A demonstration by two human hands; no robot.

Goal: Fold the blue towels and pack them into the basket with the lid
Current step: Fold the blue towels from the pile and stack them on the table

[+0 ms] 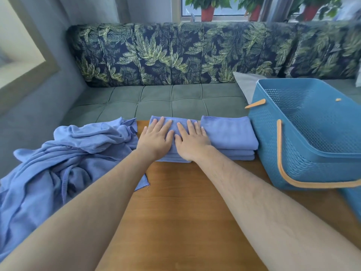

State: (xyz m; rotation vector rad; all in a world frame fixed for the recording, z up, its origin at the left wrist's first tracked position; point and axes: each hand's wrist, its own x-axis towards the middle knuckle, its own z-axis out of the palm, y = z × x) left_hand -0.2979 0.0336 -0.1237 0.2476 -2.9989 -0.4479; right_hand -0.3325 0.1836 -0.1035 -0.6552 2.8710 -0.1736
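A folded blue towel [176, 125] lies at the far edge of the wooden table [181, 208]. My left hand [156, 137] and my right hand [192, 141] press flat on it side by side, fingers straight. Right beside it sits a stack of folded blue towels [231, 136], touching the blue plastic basket [304, 151] with orange handles. The basket stands open and I see nothing inside it. A heap of unfolded blue towels [64, 161] lies at the table's left.
Behind the table runs a green sofa [156, 100] with leaf-print back cushions [175, 53]. A grey pillow [246, 85] lies behind the basket. Another blue plastic part [353, 198] shows at the right edge. Potted plants stand on the windowsill.
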